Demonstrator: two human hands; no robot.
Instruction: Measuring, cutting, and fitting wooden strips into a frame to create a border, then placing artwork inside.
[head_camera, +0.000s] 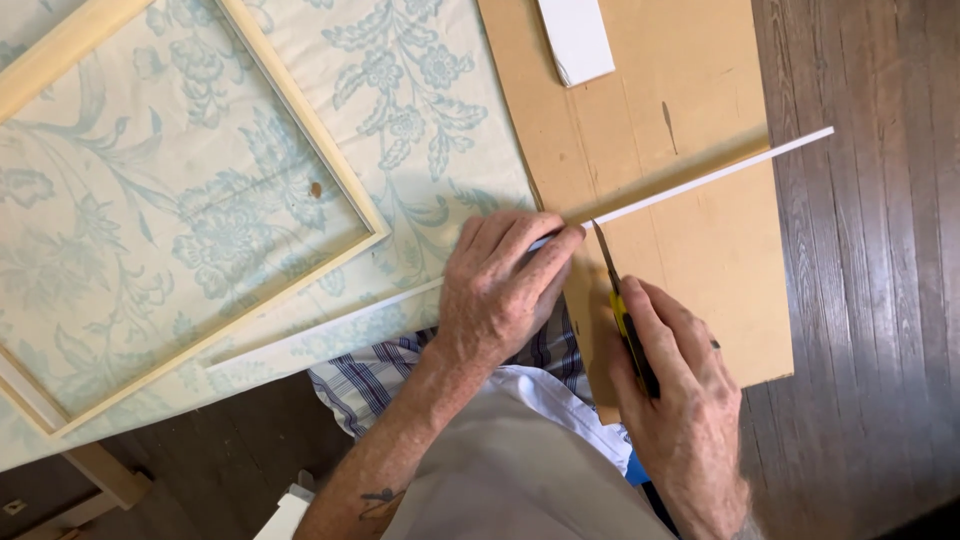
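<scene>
Matt cardboard sheet (700, 260), dark wooden floor (870, 300)

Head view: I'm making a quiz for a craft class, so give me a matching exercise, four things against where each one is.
Things:
1. left hand
2. right hand
3. wooden frame
4. white paper piece

Places:
A. at the top of the cardboard sheet
B. gripping the yellow-handled knife
C. pressing down on the thin white strip
D. lying on the floral fabric

Pairs: 1-C, 2-B, 3-D, 4-A
</scene>
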